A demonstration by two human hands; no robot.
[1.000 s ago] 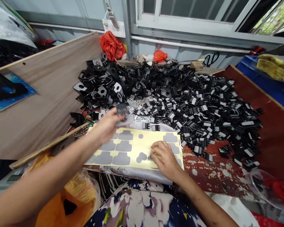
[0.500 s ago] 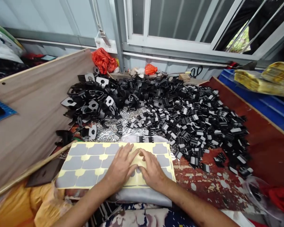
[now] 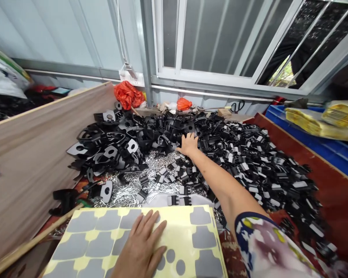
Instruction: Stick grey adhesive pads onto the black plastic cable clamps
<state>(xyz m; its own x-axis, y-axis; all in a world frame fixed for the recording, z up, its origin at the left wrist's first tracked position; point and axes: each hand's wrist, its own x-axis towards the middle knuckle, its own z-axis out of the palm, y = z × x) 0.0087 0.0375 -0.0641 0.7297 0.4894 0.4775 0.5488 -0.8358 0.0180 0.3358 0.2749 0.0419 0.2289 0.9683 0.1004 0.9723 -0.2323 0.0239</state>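
Note:
My left hand (image 3: 143, 243) lies flat with spread fingers on a yellow backing sheet (image 3: 178, 224) that carries rows of grey stickers (image 3: 204, 236). A few small grey round stickers (image 3: 180, 266) show beside its thumb. My right hand (image 3: 189, 144) is stretched far forward over the heap, fingers apart, at the edge of the larger black plastic parts (image 3: 162, 131). Nothing shows in its grasp. Below it lie silvery metal pins (image 3: 150, 166) and small black clips with grey pads (image 3: 188, 172).
A wooden board (image 3: 52, 143) walls off the left side. On the right, a red board (image 3: 333, 170) borders a blue crate (image 3: 321, 131) with yellow packets (image 3: 342, 119). Scissors (image 3: 237, 106) and orange plastic bags (image 3: 129, 94) lie at the back. A wooden stick (image 3: 34, 241) slants at lower left.
My right hand has left the sticker sheet and reached forward over the pile of black parts. My left hand remains on the sheet, its fingers spread. The view has tilted upward.

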